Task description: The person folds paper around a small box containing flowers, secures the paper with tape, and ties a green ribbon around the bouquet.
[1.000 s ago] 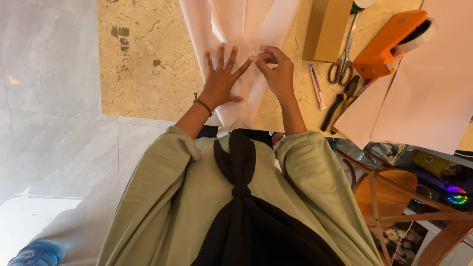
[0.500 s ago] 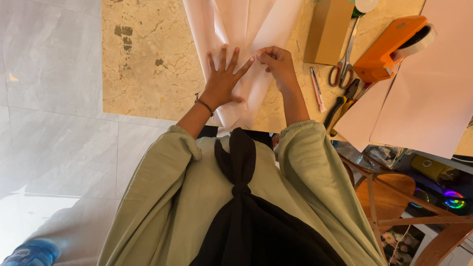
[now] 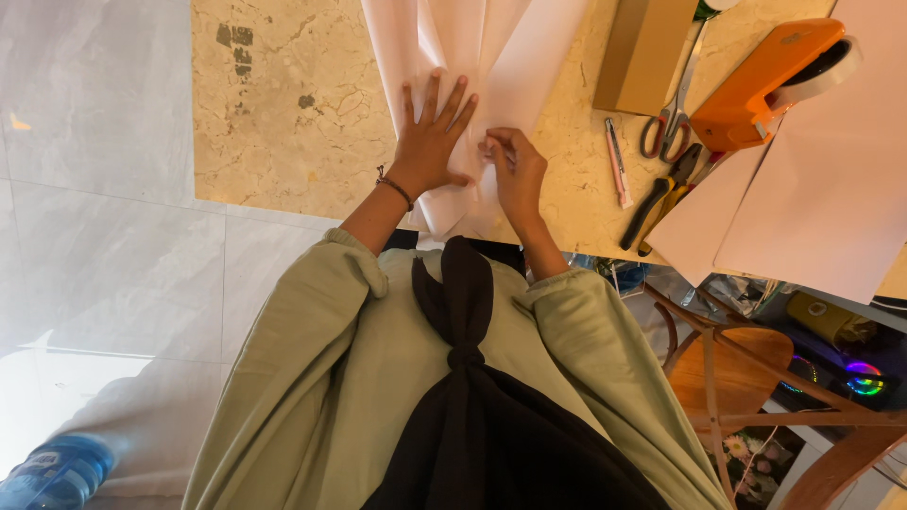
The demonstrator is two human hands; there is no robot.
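Note:
A pale pink sheet of paper (image 3: 515, 66) lies folded on the beige marble tabletop (image 3: 283, 113). My left hand (image 3: 430, 142) presses flat on the paper with its fingers spread. Beside it, my right hand (image 3: 515, 170) rests on the paper with curled fingers, pinching or pressing a fold near the sheet's near edge. A thin bracelet sits on my left wrist. Green sleeves and a dark scarf fill the lower view.
To the right lie a pink pen (image 3: 617, 165), scissors (image 3: 673, 113), dark pliers (image 3: 661, 194), an orange tape dispenser (image 3: 770, 76), a brown cardboard box (image 3: 647, 38) and more pink sheets (image 3: 812, 198). A wooden stool (image 3: 746, 359) stands lower right. Grey floor tiles at left.
Both hands have shifted slightly along the paper toward its near edge, the right hand now pressing lower on the fold. The view moved a little.

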